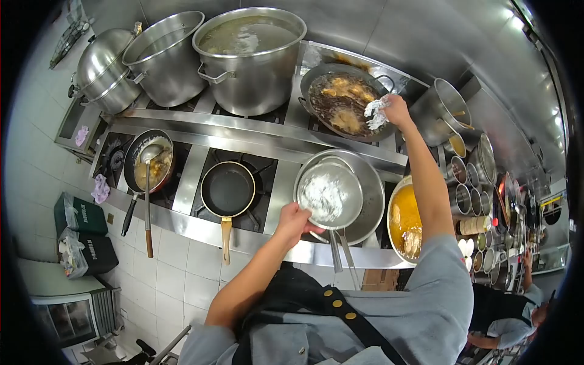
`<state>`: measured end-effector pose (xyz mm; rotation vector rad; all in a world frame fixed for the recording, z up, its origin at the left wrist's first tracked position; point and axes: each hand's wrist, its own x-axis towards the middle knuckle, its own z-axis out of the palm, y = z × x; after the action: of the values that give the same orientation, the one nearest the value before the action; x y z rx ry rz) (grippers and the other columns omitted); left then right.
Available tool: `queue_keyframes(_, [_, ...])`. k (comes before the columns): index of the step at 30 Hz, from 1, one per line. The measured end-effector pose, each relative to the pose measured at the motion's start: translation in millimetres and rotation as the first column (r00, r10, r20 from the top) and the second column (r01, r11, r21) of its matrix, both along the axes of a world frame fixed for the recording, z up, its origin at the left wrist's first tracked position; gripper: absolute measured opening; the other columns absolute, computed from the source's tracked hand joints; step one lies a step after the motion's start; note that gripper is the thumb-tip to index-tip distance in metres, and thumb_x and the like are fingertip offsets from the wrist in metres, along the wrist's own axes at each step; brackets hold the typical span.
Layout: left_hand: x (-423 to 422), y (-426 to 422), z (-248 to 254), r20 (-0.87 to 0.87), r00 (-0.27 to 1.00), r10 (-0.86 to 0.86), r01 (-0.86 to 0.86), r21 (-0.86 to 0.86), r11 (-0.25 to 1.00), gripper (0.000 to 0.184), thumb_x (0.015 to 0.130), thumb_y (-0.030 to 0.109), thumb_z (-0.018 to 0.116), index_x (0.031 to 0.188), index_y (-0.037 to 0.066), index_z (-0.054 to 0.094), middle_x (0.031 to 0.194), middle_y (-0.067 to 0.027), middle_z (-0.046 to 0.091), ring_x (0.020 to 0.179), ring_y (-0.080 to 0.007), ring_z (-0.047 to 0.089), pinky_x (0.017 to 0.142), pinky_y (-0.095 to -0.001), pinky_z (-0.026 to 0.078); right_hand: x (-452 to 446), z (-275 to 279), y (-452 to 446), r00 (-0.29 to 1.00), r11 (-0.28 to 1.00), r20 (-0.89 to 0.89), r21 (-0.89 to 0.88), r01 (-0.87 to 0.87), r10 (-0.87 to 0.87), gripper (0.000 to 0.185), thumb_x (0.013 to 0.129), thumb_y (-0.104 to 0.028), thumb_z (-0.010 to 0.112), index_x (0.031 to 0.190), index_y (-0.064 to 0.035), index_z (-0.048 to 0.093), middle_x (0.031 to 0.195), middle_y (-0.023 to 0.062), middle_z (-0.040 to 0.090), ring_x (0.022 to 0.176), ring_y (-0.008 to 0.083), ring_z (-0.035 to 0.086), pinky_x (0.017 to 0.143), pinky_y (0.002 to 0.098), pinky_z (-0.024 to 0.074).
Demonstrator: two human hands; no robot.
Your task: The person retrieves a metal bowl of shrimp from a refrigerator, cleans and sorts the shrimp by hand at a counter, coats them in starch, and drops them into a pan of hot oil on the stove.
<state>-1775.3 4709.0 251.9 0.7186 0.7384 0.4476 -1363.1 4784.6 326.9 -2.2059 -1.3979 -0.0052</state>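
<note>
My right hand (pixel 396 111) is closed on a flour-coated piece of food (pixel 376 114), its kind hidden by the white coating. It hangs at the right side of a wok (pixel 309 108) of bubbling dark oil, where several golden pieces (pixel 347 120) are frying. My left hand (pixel 293 224) grips the near left rim of a strainer (pixel 354 190), which holds a white floury heap (pixel 322 198). The strainer sits over a wide metal bowl (pixel 373 210) on the stove. Right of that bowl stands a basin of yellow liquid (pixel 406 204) with pieces in it.
Large stockpots (pixel 249 79) line the back left. A black frying pan (pixel 227 190) and a pan with a ladle (pixel 159 167) sit on the front burners, handles jutting out. Metal containers (pixel 462 198) crowd the right. Another person (pixel 508 310) works at the far right.
</note>
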Motion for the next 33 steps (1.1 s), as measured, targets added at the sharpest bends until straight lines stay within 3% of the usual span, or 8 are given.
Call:
queue_keyframes(4, [-23.0, -5.4, -1.9, -0.045, 0.999, 0.007, -0.011, -0.095, 0.995, 0.023, 0.083, -0.004, 0.043, 0.103, -0.015, 0.049, 0.097, -0.0226, 0.061, 0.075, -0.0307, 0.066, 0.061, -0.0368, 0.061, 49.3, -41.8, 52.3, 0.983, 0.981, 0.177, -0.178, 0.077, -0.045, 0.028, 0.075, -0.015, 0.062, 0.101, -0.0047, 0.063, 0.098, 0.0239, 0.062, 0.098, 0.0384, 0.058, 0.085, 0.0441, 0.0461])
queue_keyframes(11, [-22.5, -6.4, -16.2, -0.055, 0.998, 0.041, -0.048, -0.144, 0.988, 0.023, 0.083, -0.004, 0.044, 0.103, -0.015, 0.049, 0.095, -0.0229, 0.061, 0.073, -0.0307, 0.066, 0.060, -0.0364, 0.060, 57.2, -70.6, 89.9, 0.983, 0.953, 0.170, -0.282, 0.109, -0.062, 0.026, 0.080, -0.012, 0.052, 0.101, 0.0001, 0.062, 0.102, 0.0270, 0.061, 0.099, 0.0408, 0.058, 0.087, 0.0455, 0.0456])
queue_keyframes(15, [-10.2, -5.2, -18.7, 0.000, 0.999, 0.039, -0.039, -0.122, 0.992, 0.022, 0.082, -0.005, 0.044, 0.101, -0.015, 0.049, 0.093, -0.0232, 0.061, 0.073, -0.0321, 0.066, 0.058, -0.0371, 0.060, 5.7, 2.5, 26.0, 0.966, 0.997, 0.253, -0.073, -0.032, 0.050, 0.029, 0.069, -0.001, 0.058, 0.095, -0.0055, 0.068, 0.092, 0.0207, 0.065, 0.086, 0.0327, 0.065, 0.077, 0.0368, 0.0507])
queue_keyframes(19, [-3.3, -9.2, -6.6, 0.043, 0.997, -0.059, 0.063, -0.090, 0.994, 0.020, 0.083, -0.005, 0.043, 0.099, -0.014, 0.049, 0.092, -0.0221, 0.061, 0.072, -0.0312, 0.066, 0.056, -0.0370, 0.060, -120.8, 40.2, -82.2, 0.855, 0.904, -0.341, -0.029, -0.426, 0.392, 0.021, 0.068, -0.004, 0.062, 0.087, -0.0038, 0.069, 0.084, 0.0157, 0.068, 0.079, 0.0319, 0.065, 0.072, 0.0331, 0.0516])
queue_keyframes(21, [-1.7, -19.4, 0.0, 0.077, 0.990, -0.114, 0.118, -0.054, 0.992, 0.019, 0.083, -0.005, 0.042, 0.098, -0.013, 0.050, 0.092, -0.0219, 0.061, 0.071, -0.0307, 0.066, 0.056, -0.0370, 0.060, -176.5, 30.9, -122.0, 0.863, 0.842, -0.167, -0.196, -0.503, 0.477, 0.021, 0.068, -0.008, 0.066, 0.087, -0.0027, 0.069, 0.085, 0.0162, 0.068, 0.080, 0.0328, 0.065, 0.073, 0.0356, 0.0518])
queue_keyframes(27, [5.3, -54.2, -8.6, 0.064, 0.979, -0.191, 0.185, 0.096, 0.978, 0.007, 0.081, -0.002, 0.049, 0.080, -0.006, 0.044, 0.076, -0.0146, 0.052, 0.061, -0.0311, 0.064, 0.047, -0.0362, 0.058, -251.8, -29.0, -175.7, 0.973, 0.878, 0.193, -0.478, -0.017, 0.124, 0.035, 0.070, -0.014, 0.069, 0.101, -0.0004, 0.063, 0.102, 0.0241, 0.060, 0.096, 0.0404, 0.057, 0.087, 0.0421, 0.0460])
queue_keyframes(29, [3.0, -60.9, -7.6, 0.117, 0.976, -0.183, 0.173, 0.088, 0.981, 0.014, 0.080, -0.002, 0.051, 0.075, -0.001, 0.038, 0.072, -0.0111, 0.047, 0.057, -0.0324, 0.063, 0.045, -0.0368, 0.058, -261.4, -36.0, -179.4, 0.995, 0.900, 0.099, -0.430, 0.071, -0.031, 0.044, 0.068, -0.018, 0.071, 0.107, -0.0005, 0.060, 0.112, 0.0278, 0.054, 0.105, 0.0419, 0.053, 0.091, 0.0439, 0.0428])
queue_keyframes(33, [-8.2, -60.9, 2.5, 0.103, 0.974, -0.201, 0.197, 0.053, 0.979, 0.007, 0.080, -0.004, 0.048, 0.078, -0.004, 0.042, 0.076, -0.0143, 0.051, 0.060, -0.0323, 0.064, 0.049, -0.0386, 0.060, -277.4, -15.2, -182.5, 0.997, 0.940, -0.079, -0.337, -0.046, 0.021, 0.040, 0.061, -0.007, 0.062, 0.100, 0.0032, 0.057, 0.096, 0.0250, 0.062, 0.098, 0.0379, 0.058, 0.086, 0.0422, 0.0461])
